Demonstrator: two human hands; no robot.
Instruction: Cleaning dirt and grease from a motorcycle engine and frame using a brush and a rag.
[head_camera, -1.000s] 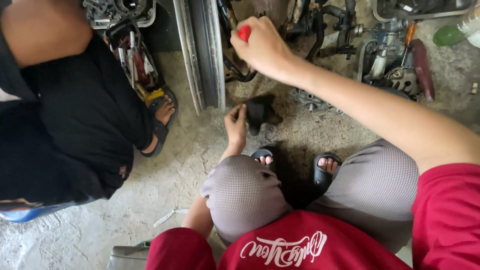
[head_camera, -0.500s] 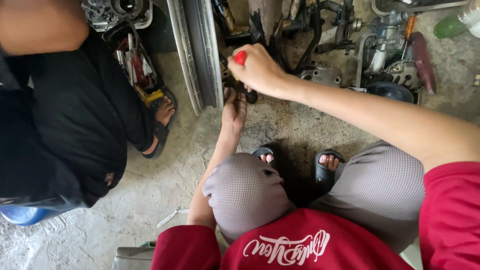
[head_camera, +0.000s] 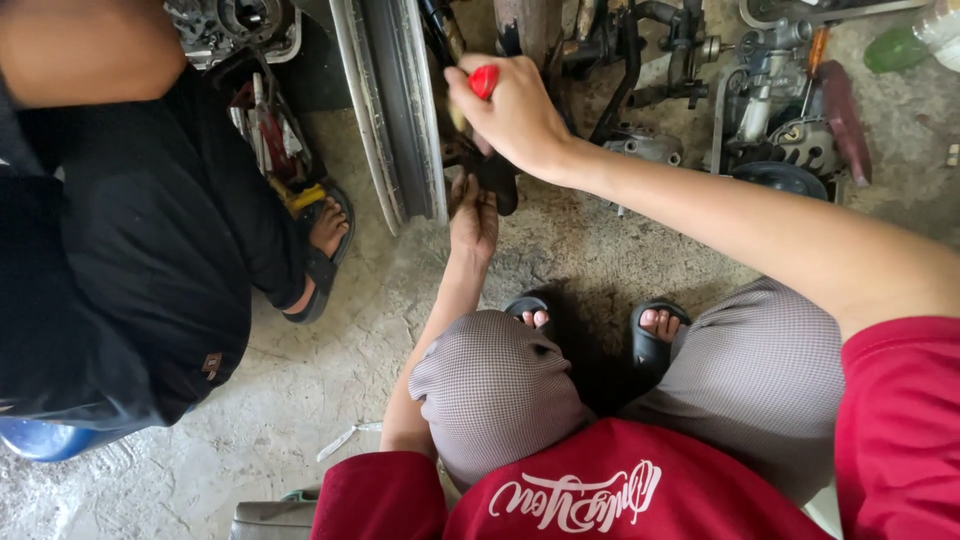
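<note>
Knees in grey checked trousers fill the bottom of our view, below them our red shirt, and our feet rest in black sandals on the stained concrete floor. Our left hand reaches forward low between the knees and touches a dark metal part beside the wheel rim; we cannot tell whether its fingers are closed. Just above it, our right hand is closed around a tool with a red handle, held against the same dark part near the rim. To the left, another person in black clothes crouches, one sandalled foot near the rim. Farther off lie greasy engine parts and a green bottle.
</note>
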